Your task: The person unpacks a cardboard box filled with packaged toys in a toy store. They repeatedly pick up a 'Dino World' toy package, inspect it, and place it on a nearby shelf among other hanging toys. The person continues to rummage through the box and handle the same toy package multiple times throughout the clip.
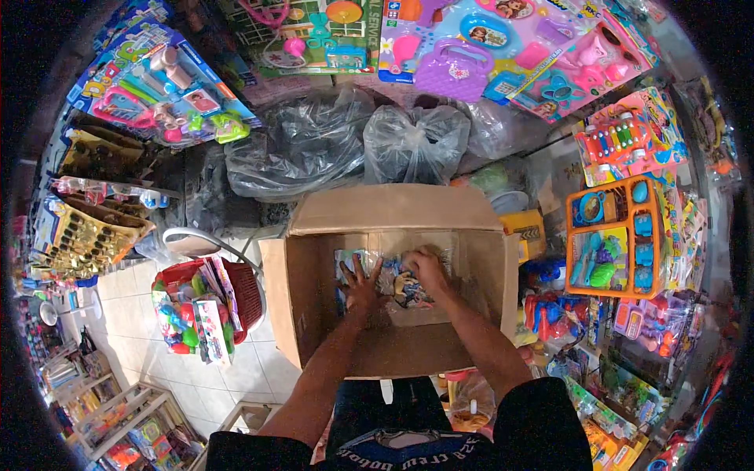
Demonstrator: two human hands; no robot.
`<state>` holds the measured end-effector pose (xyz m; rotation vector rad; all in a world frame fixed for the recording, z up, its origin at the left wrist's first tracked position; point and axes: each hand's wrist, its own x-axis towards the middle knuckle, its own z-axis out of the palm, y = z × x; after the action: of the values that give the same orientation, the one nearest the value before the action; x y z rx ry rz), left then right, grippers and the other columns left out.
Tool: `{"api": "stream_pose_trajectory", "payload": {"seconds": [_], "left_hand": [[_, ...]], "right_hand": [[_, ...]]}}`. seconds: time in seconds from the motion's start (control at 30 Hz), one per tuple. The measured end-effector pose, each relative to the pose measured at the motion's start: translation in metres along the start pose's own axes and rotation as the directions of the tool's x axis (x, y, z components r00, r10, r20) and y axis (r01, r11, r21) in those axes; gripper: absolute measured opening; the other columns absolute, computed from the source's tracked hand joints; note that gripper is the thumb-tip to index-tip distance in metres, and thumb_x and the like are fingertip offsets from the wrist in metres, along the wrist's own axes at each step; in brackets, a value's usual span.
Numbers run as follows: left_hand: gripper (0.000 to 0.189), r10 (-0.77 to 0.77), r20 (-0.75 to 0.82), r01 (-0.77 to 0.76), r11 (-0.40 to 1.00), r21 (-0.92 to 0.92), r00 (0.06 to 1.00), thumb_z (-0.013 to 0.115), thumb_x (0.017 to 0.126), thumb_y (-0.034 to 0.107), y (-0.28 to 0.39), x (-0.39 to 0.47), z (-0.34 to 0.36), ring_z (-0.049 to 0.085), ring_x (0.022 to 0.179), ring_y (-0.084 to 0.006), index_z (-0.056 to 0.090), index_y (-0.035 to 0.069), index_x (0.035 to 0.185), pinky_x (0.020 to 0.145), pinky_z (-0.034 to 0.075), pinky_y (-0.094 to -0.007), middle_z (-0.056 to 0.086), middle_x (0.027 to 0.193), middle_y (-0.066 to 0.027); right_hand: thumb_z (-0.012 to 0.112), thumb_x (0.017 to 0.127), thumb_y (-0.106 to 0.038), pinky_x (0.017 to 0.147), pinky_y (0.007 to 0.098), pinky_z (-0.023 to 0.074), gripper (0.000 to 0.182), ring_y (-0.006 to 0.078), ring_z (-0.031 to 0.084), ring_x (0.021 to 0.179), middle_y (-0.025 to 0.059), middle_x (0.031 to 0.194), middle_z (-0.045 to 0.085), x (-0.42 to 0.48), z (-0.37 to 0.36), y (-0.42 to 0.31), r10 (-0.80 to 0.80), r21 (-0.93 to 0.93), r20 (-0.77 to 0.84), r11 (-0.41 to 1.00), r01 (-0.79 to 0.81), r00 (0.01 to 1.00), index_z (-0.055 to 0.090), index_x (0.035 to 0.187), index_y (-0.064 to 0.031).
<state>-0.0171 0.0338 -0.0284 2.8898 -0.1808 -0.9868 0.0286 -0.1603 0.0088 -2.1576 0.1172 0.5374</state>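
Observation:
In front of me stands an open cardboard box (394,212) with its flaps folded out. Both of my hands reach down inside it. My left hand (360,288) lies with spread fingers over a flat printed package (341,257) at the box's left side. Right of that, a clear plastic pack with a printed figure (406,288) rests on the bottom. My right hand (429,269) touches this pack near its upper right, fingers curled. Whether it pinches the plastic is hidden by the hand itself.
A red basket (250,300) full of toys stands on the tiled floor to the left. Clear plastic bags (415,144) with dark contents lie beyond the box. Carded toys hang around, including an orange toy tray set (615,235) at right. A yellow box (524,238) adjoins the right flap.

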Motion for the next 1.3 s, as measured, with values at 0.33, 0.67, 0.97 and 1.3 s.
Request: {"api": "stream_pose_trajectory", "payload": {"seconds": [0.33,0.67,0.97,1.3], "left_hand": [[0.113,0.101,-0.177,-0.100,0.995,0.012,0.979,0.067,0.064,0.072,-0.007,0.012,0.033,-0.001,0.136,-0.0569,0.001,0.038,0.150,0.097,0.028,-0.0728,-0.010,0.154,-0.0252],[0.113,-0.005,-0.051,0.002,0.997,-0.077,0.999,0.073,0.065,0.063,0.009,-0.004,-0.004,-0.003,0.136,-0.0576,0.003,0.037,0.150,0.094,0.033,-0.0720,-0.009,0.154,-0.0247],[0.102,0.008,-0.146,-0.040,0.976,-0.215,0.989,0.078,0.072,0.040,-0.027,0.001,0.009,0.000,0.136,-0.0569,0.014,0.033,0.150,0.105,0.018,-0.0703,-0.007,0.155,-0.0235],[0.090,0.386,-0.256,-0.418,0.905,-0.082,0.886,0.070,0.079,0.037,0.059,-0.013,-0.028,0.010,0.141,-0.0443,0.015,0.036,0.150,0.114,0.014,-0.0543,0.010,0.156,-0.0157]], "right_hand": [[0.053,0.087,-0.014,0.088,0.0374,0.0440,0.026,0.0255,0.054,0.102,0.0125,0.109,0.055,-0.034,0.017,0.011,0.026,0.243,0.170,0.968,-0.068,0.985,0.061,0.110,-0.0031],[0.059,0.084,-0.009,0.077,0.0389,0.0477,0.021,0.0275,0.058,0.091,0.0109,0.096,0.058,-0.056,0.021,0.030,-0.408,-0.155,0.052,0.898,0.411,0.911,0.062,0.104,-0.0037],[0.062,0.079,-0.001,0.082,0.0403,0.0490,0.023,0.0323,0.063,0.092,0.0168,0.094,0.064,-0.007,-0.018,-0.004,-0.145,-0.096,-0.346,0.988,0.118,0.927,0.062,0.102,-0.0036],[0.062,0.076,0.005,0.085,0.0383,0.0482,0.027,0.0312,0.063,0.098,0.0169,0.097,0.065,-0.041,-0.006,0.089,0.012,-0.138,-0.552,0.985,-0.106,0.834,0.062,0.101,-0.0032]]}}
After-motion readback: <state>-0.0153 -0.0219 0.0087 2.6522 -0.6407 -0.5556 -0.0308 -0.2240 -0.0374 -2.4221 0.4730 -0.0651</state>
